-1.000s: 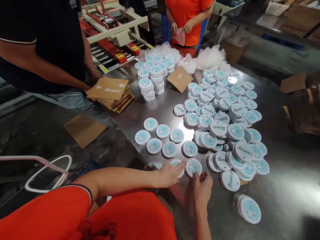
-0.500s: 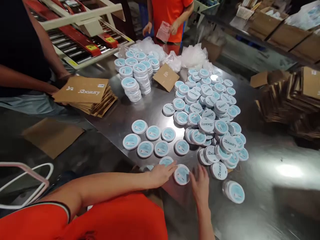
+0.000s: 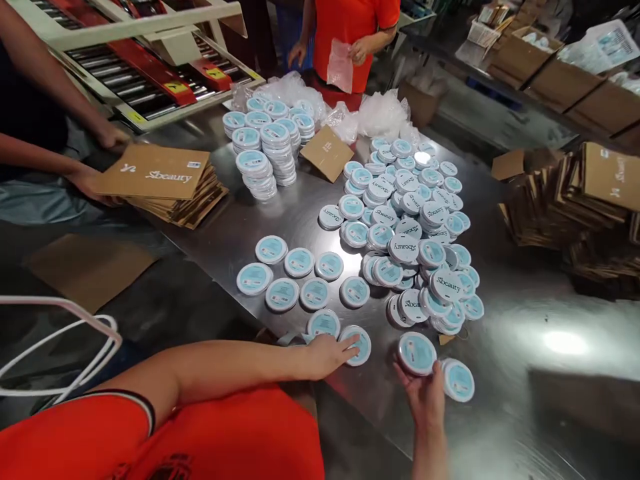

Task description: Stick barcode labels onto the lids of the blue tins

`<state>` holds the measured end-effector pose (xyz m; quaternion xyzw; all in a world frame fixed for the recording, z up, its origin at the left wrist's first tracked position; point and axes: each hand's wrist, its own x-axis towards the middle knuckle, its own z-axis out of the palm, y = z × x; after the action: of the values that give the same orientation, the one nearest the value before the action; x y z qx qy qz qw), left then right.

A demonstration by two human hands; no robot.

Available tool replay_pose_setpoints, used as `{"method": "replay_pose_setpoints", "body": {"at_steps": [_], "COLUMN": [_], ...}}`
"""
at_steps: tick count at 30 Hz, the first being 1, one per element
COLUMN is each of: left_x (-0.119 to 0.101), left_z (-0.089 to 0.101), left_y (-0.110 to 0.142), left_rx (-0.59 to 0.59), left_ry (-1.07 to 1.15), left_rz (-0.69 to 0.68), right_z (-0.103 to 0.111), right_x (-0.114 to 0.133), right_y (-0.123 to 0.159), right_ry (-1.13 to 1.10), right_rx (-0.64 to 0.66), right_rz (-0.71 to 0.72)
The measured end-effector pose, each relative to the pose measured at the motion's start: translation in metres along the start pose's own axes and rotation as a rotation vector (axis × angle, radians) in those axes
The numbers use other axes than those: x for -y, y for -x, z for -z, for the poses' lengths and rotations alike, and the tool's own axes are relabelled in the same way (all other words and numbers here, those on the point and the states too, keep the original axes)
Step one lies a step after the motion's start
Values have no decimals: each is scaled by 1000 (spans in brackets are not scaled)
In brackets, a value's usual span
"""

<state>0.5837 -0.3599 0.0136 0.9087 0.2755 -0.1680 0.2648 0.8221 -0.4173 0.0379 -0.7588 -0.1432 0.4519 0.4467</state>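
A steel table (image 3: 505, 380) bears a heap of round cases (image 3: 404, 248) and, nearer, a small stack (image 3: 459, 381)
The left hand (image 3: 326, 356) lies unclenched, fingers outstretched over one case (image 3: 365, 348); to its right, just beside the stack, the right hand (image 3: 425, 395) grasps a second case (image 3: 417, 352) by its near rim between thumb and fingers, that round case's blue label facing up, its flat breadth roughly level, exact tilt unclear
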Motion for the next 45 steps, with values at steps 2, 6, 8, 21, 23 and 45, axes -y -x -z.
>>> {"method": "replay_pose_setpoints", "body": {"at_steps": [2, 6, 8, 21, 23, 45], "left_x": [1, 3, 3, 26, 49, 75], "left_z": [0, 3, 8, 39, 45, 10], "left_y": [4, 12, 16, 43, 56, 95], "left_rx": [-3, -10, -3, -154, -149, -163], "left_ry": [1, 8, 18, 87, 72, 139], "left_rz": [17, 39, 41, 177, 304, 292], "right_z": [-8, -35, -47, -82, -101, -178], "right_x": [-4, -11, -8, 31, 26, -9], "right_y": [-7, -20, -26, -32, -39, -46], "right_ry": [-91, -3, 96, 988, 1024, 1087], "right_rx": [84, 163, 163, -29, 29, 376], "right_rz": [-131, -178, -160, 335, 681, 1296]}}
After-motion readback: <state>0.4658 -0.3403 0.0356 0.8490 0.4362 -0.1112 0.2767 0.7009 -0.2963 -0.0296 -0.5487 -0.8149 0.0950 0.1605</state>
